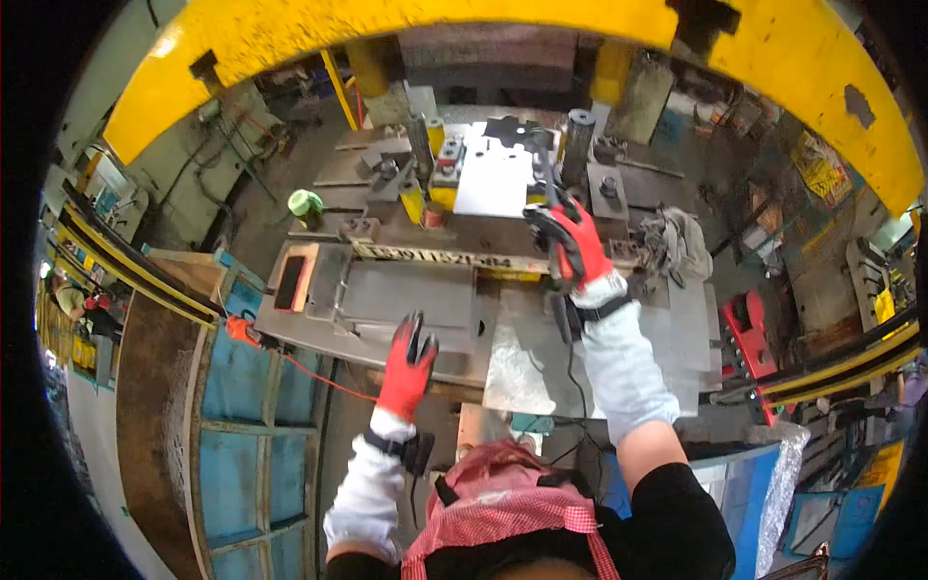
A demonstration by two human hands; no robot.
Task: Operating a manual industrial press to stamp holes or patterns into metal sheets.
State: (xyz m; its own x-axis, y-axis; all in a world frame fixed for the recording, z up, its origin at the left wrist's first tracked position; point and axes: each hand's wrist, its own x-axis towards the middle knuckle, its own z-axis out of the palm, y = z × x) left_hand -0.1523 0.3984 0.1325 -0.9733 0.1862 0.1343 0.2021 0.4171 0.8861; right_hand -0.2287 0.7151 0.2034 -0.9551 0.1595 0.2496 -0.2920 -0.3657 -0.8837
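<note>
Yellow-painted metal, scuffed and curved by the lens, forms a broad press frame [309,34] across twelve o'clock of the view. Weathered blue panels [232,387] with pale ribs are set at eight o'clock. Across the middle, a worn steel bench [314,333] is seen, with a smooth grey rectangular metal plate [411,290] laid on it at nine o'clock.

Beyond the bench, a bright, flat, pale sheet [493,184] is seated among the press tooling. It is found at ten o'clock from the right hand [572,237] and one o'clock from the left hand [411,362]; the right is clearly nearer. Its long axis appears to run roughly twelve to six.

The hands, gloved in red fabric with black fingertips, are held well apart. The left is extended with nothing grasped. Whether the right is closed on the dark, slender tool-like shape [544,159] just ahead cannot be told.

A crumpled grey cloth [677,242] is heaped between two and three o'clock; a green-topped container [304,205] is placed at ten.
</note>
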